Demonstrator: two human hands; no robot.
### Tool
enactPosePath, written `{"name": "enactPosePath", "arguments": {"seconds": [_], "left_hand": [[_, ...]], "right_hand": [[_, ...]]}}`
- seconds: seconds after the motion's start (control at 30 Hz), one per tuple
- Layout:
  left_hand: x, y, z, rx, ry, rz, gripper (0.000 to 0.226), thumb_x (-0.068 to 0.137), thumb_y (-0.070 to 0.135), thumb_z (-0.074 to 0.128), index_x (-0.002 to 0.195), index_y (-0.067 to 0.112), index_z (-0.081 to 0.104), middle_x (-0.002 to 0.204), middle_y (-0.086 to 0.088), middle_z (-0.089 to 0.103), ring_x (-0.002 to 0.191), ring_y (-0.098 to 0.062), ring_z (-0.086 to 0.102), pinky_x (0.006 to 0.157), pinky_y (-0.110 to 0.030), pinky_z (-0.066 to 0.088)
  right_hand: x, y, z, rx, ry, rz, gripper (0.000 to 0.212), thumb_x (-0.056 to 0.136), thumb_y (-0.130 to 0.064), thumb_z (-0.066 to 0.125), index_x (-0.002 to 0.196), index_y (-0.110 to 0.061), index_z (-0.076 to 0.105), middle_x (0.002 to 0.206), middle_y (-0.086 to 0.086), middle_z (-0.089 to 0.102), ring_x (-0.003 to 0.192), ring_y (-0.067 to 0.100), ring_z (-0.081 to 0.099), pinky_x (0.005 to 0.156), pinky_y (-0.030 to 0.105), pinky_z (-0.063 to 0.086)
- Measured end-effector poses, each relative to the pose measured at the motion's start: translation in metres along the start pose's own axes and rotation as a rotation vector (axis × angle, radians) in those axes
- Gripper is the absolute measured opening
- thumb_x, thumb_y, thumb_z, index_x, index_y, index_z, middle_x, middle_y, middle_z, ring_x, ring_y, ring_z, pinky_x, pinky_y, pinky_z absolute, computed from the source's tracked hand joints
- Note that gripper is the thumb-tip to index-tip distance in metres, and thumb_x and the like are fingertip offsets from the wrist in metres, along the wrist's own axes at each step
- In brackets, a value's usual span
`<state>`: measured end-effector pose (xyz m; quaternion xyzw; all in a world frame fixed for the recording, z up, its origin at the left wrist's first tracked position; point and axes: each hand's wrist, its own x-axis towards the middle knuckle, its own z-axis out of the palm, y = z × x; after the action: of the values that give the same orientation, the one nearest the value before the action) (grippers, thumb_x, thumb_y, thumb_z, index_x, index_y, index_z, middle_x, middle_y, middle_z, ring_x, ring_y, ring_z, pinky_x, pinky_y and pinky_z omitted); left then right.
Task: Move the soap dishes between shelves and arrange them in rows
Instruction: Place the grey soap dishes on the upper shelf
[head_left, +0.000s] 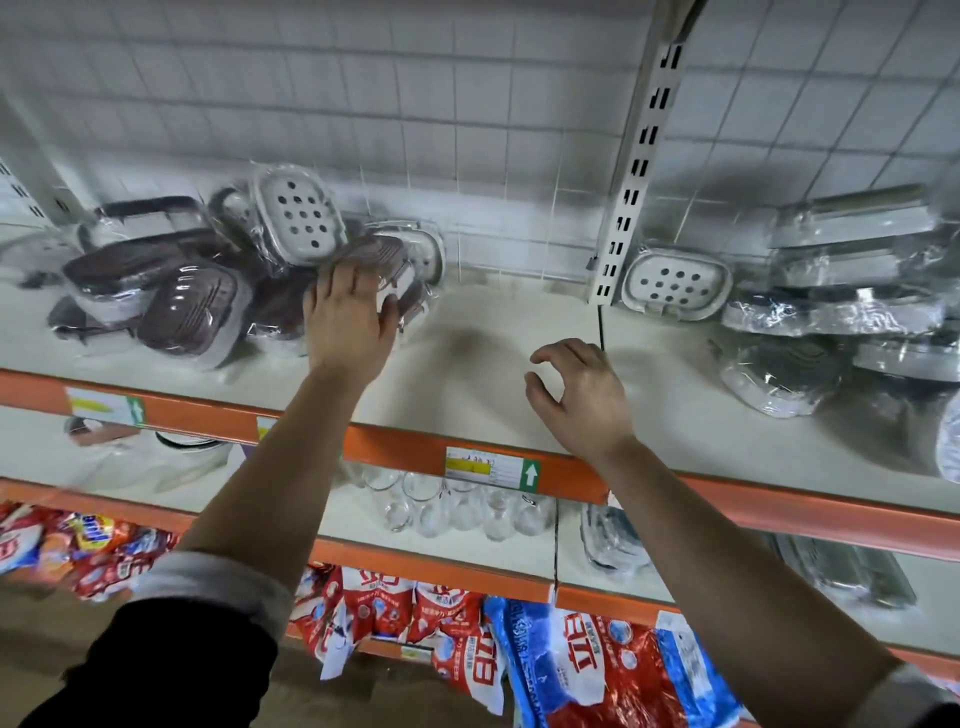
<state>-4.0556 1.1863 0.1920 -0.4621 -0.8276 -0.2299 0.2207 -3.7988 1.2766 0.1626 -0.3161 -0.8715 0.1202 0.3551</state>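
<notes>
A jumbled heap of plastic-wrapped soap dishes lies on the top shelf (493, 332) at the left: brown ones (187, 306) in front and a white perforated one (298, 215) tilted on top. My left hand (348, 317) lies with straight fingers against a brown dish (382, 254) at the heap's right side. My right hand (576, 395) hovers above the shelf's front, fingers loosely curled, holding nothing. Another white perforated dish (675, 283) leans beside the shelf upright on the right.
Stacked grey and white wrapped dishes (852, 291) fill the shelf's right end. A slotted metal upright (631, 171) divides the shelf bays. Glass cups (447, 506) stand on the shelf below, and detergent bags (587, 665) hang lower down. An orange price rail (405, 447) edges the shelf.
</notes>
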Motion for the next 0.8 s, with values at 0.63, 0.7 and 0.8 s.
{"name": "enactPosePath", "arguments": {"seconds": [0.63, 0.7, 0.8], "left_hand": [[0.007, 0.014, 0.014, -0.216, 0.008, -0.010, 0.056, 0.087, 0.054, 0.048, 0.107, 0.003, 0.061, 0.117, -0.027, 0.052, 0.098, -0.046, 0.054, 0.090, -0.051, 0.045], [0.002, 0.023, 0.015, -0.218, 0.020, 0.001, 0.057, 0.087, 0.056, 0.047, 0.105, 0.004, 0.063, 0.116, -0.026, 0.052, 0.099, -0.044, 0.054, 0.090, -0.050, 0.044], [-0.004, 0.029, 0.013, -0.236, 0.053, 0.015, 0.055, 0.087, 0.054, 0.050, 0.104, 0.004, 0.064, 0.114, -0.025, 0.053, 0.098, -0.043, 0.053, 0.092, -0.048, 0.043]], "right_hand": [[0.012, 0.010, 0.010, 0.108, 0.087, 0.171, 0.026, 0.085, -0.030, 0.056, 0.100, -0.014, 0.069, 0.101, 0.001, 0.068, 0.098, 0.027, 0.059, 0.071, 0.034, 0.050], [0.011, 0.011, 0.010, 0.107, 0.090, 0.182, 0.026, 0.085, -0.031, 0.055, 0.100, -0.015, 0.069, 0.102, 0.001, 0.068, 0.098, 0.027, 0.059, 0.071, 0.037, 0.051], [0.012, 0.011, 0.009, 0.103, 0.082, 0.181, 0.026, 0.086, -0.031, 0.054, 0.100, -0.015, 0.069, 0.102, 0.001, 0.068, 0.099, 0.026, 0.059, 0.073, 0.035, 0.051]]}}
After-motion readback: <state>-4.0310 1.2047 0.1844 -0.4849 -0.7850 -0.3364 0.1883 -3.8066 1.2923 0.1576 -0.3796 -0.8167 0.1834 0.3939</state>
